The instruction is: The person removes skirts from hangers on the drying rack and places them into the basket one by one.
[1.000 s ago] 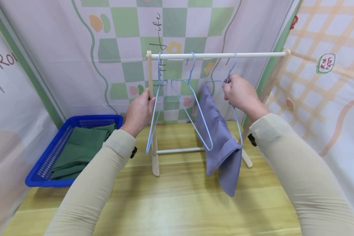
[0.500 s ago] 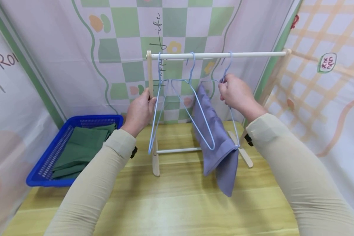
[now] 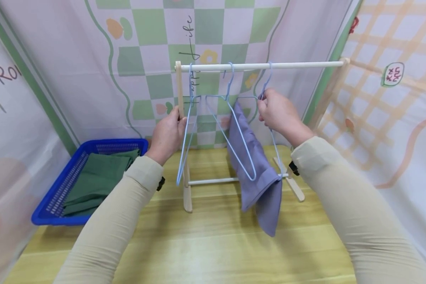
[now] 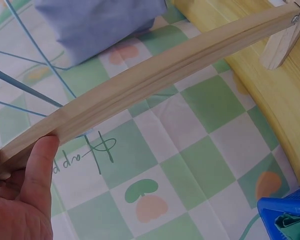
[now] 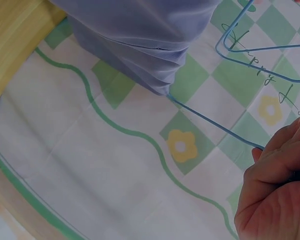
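My left hand grips the left wooden post of a small clothes rack, thumb and fingers around it. On the right, my right hand pinches a blue wire hanger just below its hook, which hangs over the white rail. A purple-grey cloth drapes over that hanger's lower bar, its corner hanging down. In the right wrist view, the cloth bunches on the wire; the fingertips are partly hidden. Two bare blue hangers, one in the middle and one at the left, hang between my hands.
A blue basket with folded green cloth stands left on the wooden table. The rack's lower white bar and right foot are near the cloth. Printed curtains enclose the back and sides.
My right hand has slid the hanger with the purple-grey cloth leftward along the rail, closer to the middle hanger. My left hand stays on the post.
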`<state>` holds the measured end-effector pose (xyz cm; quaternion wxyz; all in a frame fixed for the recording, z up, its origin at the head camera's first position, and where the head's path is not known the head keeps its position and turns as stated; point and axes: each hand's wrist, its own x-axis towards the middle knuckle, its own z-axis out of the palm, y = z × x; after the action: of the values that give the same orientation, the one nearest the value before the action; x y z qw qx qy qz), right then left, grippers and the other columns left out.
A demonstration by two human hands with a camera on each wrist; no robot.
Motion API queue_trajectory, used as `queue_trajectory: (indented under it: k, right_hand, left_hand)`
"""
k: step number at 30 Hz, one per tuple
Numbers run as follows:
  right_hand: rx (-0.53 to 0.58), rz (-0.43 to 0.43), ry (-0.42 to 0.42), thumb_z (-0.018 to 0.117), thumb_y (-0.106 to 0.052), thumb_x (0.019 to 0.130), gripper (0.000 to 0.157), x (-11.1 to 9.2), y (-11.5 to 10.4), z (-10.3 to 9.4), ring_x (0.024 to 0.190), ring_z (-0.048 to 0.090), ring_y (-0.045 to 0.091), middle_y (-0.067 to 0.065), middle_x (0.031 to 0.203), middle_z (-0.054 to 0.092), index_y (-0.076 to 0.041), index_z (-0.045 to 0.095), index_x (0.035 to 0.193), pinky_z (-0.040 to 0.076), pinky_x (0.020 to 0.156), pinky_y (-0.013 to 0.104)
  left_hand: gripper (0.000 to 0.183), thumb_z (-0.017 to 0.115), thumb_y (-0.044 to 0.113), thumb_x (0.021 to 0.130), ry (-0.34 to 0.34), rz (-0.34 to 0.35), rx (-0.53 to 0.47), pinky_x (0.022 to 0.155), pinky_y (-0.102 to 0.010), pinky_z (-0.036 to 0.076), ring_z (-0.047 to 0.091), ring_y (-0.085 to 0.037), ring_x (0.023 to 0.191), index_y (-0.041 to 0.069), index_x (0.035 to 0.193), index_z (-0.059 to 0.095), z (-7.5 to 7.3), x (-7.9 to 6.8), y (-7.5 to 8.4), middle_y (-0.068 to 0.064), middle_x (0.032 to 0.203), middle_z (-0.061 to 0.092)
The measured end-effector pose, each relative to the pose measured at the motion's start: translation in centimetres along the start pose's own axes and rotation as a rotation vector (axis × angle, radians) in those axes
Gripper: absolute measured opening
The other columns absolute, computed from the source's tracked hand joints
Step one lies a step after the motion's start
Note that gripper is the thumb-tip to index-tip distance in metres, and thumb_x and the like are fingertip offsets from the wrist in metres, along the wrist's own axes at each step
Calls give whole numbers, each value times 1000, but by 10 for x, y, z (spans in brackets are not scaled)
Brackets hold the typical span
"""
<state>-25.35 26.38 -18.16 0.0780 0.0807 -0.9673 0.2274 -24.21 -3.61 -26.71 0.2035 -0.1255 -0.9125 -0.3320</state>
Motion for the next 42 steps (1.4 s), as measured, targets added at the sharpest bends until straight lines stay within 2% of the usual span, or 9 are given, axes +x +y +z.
queue_trajectory:
  k: [8, 22, 30, 42]
  right_hand:
    - [0, -3, -6, 30, -32, 103, 38, -1, -6, 3, 69, 63, 23, 10, 87, 66, -4, 45, 125, 51, 60, 36]
    - [9, -38, 18, 33, -30, 102, 33, 0, -18, 11, 65, 63, 23, 9, 84, 65, -6, 49, 117, 51, 60, 36]
    - [27, -49, 18, 33, -28, 102, 34, 0, -26, 15, 66, 64, 22, 10, 85, 66, -6, 50, 121, 52, 61, 36]
    - [34, -79, 20, 33, -28, 102, 32, 2, -35, 22, 67, 63, 23, 9, 84, 65, -6, 50, 118, 51, 59, 36]
  left_hand:
    - [21, 42, 33, 104, -10, -19, 1, 56, -32, 51, 57, -19, 66, 14, 112, 48, 0, 0, 1, -1, 81, 56]
    - [20, 45, 27, 104, 21, 15, 12, 56, -34, 49, 56, -21, 66, 11, 115, 49, 1, 1, -1, -4, 83, 57]
    - [21, 44, 31, 104, 13, 9, 6, 53, -32, 48, 55, -20, 64, 13, 113, 48, 0, 0, -1, -3, 81, 56]
    - [22, 46, 26, 103, 37, 0, 2, 58, -32, 50, 57, -19, 69, 11, 118, 50, 1, 0, 0, -4, 90, 60]
